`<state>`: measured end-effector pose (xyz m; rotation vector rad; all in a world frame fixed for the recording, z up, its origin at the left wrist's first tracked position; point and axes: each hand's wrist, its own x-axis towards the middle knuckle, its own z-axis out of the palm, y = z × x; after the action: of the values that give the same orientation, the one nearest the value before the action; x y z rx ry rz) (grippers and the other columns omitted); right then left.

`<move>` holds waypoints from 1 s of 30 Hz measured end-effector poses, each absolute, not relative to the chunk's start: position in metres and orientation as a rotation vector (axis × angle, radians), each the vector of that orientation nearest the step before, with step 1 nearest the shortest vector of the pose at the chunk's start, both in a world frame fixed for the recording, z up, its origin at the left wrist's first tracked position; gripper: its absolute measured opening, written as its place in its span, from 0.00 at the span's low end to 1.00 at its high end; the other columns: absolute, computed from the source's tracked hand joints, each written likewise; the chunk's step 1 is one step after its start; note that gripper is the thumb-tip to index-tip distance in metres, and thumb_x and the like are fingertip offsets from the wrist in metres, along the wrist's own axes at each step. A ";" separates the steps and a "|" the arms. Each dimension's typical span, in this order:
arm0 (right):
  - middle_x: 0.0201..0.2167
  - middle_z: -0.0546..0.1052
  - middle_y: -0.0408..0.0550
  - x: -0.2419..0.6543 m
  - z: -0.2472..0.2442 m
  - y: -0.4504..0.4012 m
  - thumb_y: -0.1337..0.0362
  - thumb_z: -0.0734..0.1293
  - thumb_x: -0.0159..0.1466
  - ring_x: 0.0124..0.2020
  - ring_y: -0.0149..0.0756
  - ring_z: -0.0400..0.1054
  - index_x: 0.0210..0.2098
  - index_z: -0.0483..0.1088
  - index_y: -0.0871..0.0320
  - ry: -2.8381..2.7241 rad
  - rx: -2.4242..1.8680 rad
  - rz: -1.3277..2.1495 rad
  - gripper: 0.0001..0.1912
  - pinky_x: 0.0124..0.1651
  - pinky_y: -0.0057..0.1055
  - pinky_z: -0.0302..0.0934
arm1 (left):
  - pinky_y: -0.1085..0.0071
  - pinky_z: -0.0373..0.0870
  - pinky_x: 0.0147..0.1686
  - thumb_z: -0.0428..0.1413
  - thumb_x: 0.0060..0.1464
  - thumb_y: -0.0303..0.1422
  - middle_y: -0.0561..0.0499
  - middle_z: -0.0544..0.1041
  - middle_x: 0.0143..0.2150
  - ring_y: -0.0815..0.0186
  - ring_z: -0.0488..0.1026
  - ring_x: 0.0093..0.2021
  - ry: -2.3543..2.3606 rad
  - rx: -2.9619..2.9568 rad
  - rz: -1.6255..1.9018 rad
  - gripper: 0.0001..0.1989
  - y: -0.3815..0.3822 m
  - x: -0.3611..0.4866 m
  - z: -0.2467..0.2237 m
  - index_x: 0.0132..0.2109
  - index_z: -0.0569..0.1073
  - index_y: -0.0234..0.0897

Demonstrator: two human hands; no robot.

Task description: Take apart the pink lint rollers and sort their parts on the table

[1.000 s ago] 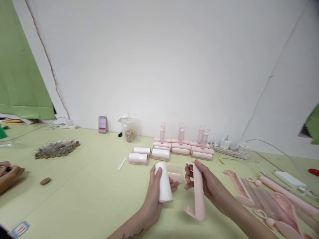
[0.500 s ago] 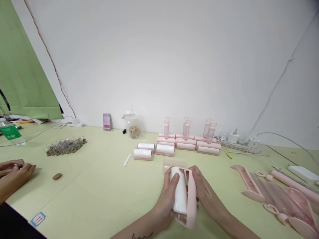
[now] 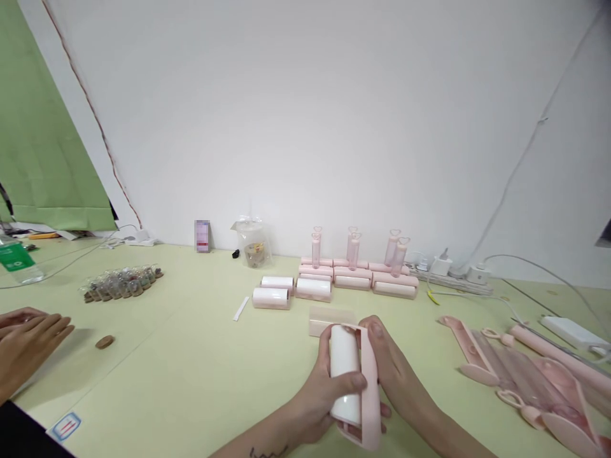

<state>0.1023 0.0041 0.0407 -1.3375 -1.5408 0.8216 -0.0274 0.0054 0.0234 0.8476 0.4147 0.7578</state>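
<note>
A white lint roller refill (image 3: 344,362) sits within a pink lint roller holder (image 3: 368,394), both held upright over the table. My left hand (image 3: 319,391) is closed round the refill, its thumb laid across the front to the holder's edge. Along the other side, my right hand (image 3: 394,356) grips the pink holder, fingertips showing behind it. A clear pinkish cover (image 3: 329,320) lies just beyond my hands. Farther back, white refills (image 3: 271,298) and finished-looking pink rollers (image 3: 395,284) stand in rows, with several clear tubes with heart-shaped loops (image 3: 353,252) on top.
At right lie loose pink parts (image 3: 548,388), a white power adapter (image 3: 575,334) and a power strip (image 3: 458,282) with cables. To the left are small glass jars (image 3: 121,284), a cork disc (image 3: 105,342), a white strip (image 3: 241,308) and another person's hands (image 3: 33,343).
My left thumb has moved from the top of the refill down and across to the holder's edge. The other person's hand has flattened. The view has shifted slightly.
</note>
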 end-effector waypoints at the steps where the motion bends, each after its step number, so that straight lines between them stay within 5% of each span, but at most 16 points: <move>1: 0.21 0.61 0.40 0.107 0.042 0.007 0.49 0.47 0.63 0.22 0.33 0.59 0.25 0.55 0.53 -1.616 -1.339 0.714 0.19 0.22 0.28 0.55 | 0.65 0.70 0.28 0.62 0.40 0.36 0.50 0.68 0.41 0.66 0.73 0.26 0.436 0.869 0.753 0.38 0.007 -0.029 0.025 0.53 0.47 0.51; 4: 0.25 0.64 0.42 0.124 0.052 0.014 0.51 0.52 0.62 0.26 0.34 0.60 0.26 0.59 0.53 -1.822 -1.366 0.621 0.16 0.28 0.30 0.55 | 0.61 0.70 0.29 0.62 0.39 0.34 0.51 0.67 0.40 0.67 0.71 0.27 0.539 0.984 0.755 0.39 0.014 -0.037 0.030 0.54 0.48 0.50; 7: 0.35 0.69 0.44 0.140 0.062 0.017 0.54 0.57 0.61 0.34 0.37 0.63 0.38 0.62 0.50 -1.962 -1.362 0.836 0.10 0.35 0.31 0.57 | 0.57 0.67 0.39 0.63 0.36 0.33 0.49 0.68 0.42 0.59 0.70 0.38 0.666 1.264 0.713 0.43 0.025 -0.049 0.033 0.57 0.47 0.47; 10: 0.36 0.71 0.43 0.146 0.064 0.016 0.61 0.60 0.58 0.36 0.37 0.64 0.38 0.64 0.51 -2.150 -1.359 0.887 0.08 0.35 0.29 0.57 | 0.58 0.61 0.46 0.64 0.34 0.33 0.49 0.68 0.47 0.54 0.64 0.48 0.728 1.590 0.588 0.38 0.033 -0.060 0.035 0.54 0.58 0.43; 15: 0.20 0.69 0.38 0.137 0.051 0.008 0.66 0.64 0.47 0.21 0.30 0.59 0.23 0.62 0.55 -2.457 -1.506 0.535 0.04 0.21 0.24 0.43 | 0.64 0.63 0.44 0.62 0.31 0.33 0.54 0.69 0.45 0.57 0.66 0.45 0.615 1.908 0.254 0.33 0.040 -0.062 0.035 0.50 0.65 0.43; 21: 0.23 0.70 0.37 0.118 0.046 0.001 0.67 0.59 0.51 0.22 0.27 0.57 0.25 0.60 0.56 -2.522 -1.301 0.688 0.01 0.20 0.22 0.43 | 0.69 0.66 0.37 0.59 0.33 0.33 0.57 0.71 0.39 0.58 0.69 0.41 0.501 2.010 0.075 0.26 0.050 -0.067 0.040 0.46 0.69 0.41; 30: 0.27 0.71 0.42 0.113 0.032 0.009 0.72 0.54 0.51 0.27 0.30 0.61 0.25 0.62 0.57 -2.450 -1.272 0.749 0.08 0.27 0.23 0.50 | 0.71 0.66 0.33 0.61 0.32 0.30 0.57 0.72 0.39 0.59 0.70 0.39 0.701 2.061 -0.038 0.30 0.050 -0.079 0.057 0.48 0.67 0.45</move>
<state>0.1129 0.0093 0.0321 -1.2722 -2.4499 0.7492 -0.0789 0.0498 0.0571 2.0612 0.7007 -0.0380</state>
